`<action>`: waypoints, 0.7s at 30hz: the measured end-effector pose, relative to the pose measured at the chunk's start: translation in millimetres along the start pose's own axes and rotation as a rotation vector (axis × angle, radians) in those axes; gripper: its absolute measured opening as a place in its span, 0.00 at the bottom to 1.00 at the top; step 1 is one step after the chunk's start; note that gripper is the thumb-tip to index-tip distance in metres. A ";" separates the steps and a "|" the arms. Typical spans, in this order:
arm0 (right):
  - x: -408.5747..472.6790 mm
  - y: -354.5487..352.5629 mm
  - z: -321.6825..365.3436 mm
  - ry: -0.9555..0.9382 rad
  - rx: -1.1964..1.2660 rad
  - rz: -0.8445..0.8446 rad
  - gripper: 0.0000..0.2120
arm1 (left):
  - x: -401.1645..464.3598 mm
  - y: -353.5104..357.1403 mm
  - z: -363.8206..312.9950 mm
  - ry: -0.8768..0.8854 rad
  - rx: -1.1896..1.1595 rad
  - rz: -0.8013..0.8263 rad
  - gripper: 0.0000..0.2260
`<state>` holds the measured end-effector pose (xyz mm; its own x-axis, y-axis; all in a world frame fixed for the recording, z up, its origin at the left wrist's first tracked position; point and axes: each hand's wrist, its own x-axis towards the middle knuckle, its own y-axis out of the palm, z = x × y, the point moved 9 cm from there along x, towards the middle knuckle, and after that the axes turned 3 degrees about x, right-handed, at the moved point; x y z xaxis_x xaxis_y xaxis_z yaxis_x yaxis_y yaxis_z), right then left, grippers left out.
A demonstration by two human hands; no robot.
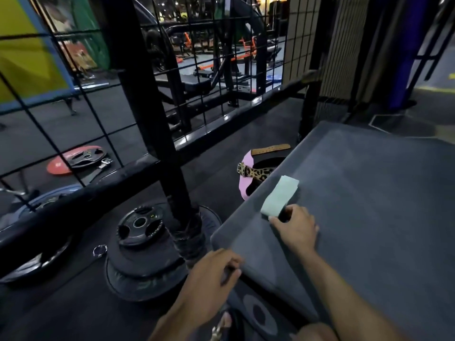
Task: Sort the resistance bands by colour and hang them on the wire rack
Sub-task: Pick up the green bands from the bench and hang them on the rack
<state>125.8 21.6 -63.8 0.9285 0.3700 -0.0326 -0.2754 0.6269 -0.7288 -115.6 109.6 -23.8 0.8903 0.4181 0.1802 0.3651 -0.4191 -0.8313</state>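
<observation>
A pale mint-green resistance band [279, 195] lies flat near the left edge of a dark grey padded platform [369, 193]. My right hand [295, 227] rests on the platform at the band's near end, thumb and fingers pinching that end. My left hand [213, 281] hovers lower, by the platform's near-left corner, fingers curled with nothing visible in them. The black wire rack [81, 99] rises to the left and ahead as a grid of thin bars on a thick black frame [150, 94]. No band hangs on it in view.
A pink belt [246, 178], a leopard-print strap [258, 173] and a tan strap [270, 149] lie on the floor beyond the platform's left edge. Stacked black weight plates [140, 244] sit at the frame's foot. A red plate [66, 161] lies behind the wire.
</observation>
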 end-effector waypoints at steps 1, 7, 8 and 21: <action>4.2 1.2 -0.4 0.001 0.011 -0.012 0.21 | 0.2 -0.9 1.5 -0.004 -0.004 -0.002 0.06; 18.4 3.8 -3.7 0.047 0.139 -0.038 0.19 | 0.0 -10.4 2.0 -0.013 -0.051 -0.029 0.06; 19.8 3.9 -4.1 0.066 0.155 -0.038 0.19 | 0.0 -12.1 2.7 -0.017 -0.056 -0.034 0.06; 23.3 -1.7 20.4 0.099 0.484 0.056 0.12 | -19.0 -51.0 11.9 -0.115 -0.146 -0.099 0.08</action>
<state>142.9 43.2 -49.4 0.9219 0.3597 -0.1442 -0.3874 0.8630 -0.3242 -154.3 132.6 8.9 0.8141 0.5492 0.1888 0.4922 -0.4799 -0.7262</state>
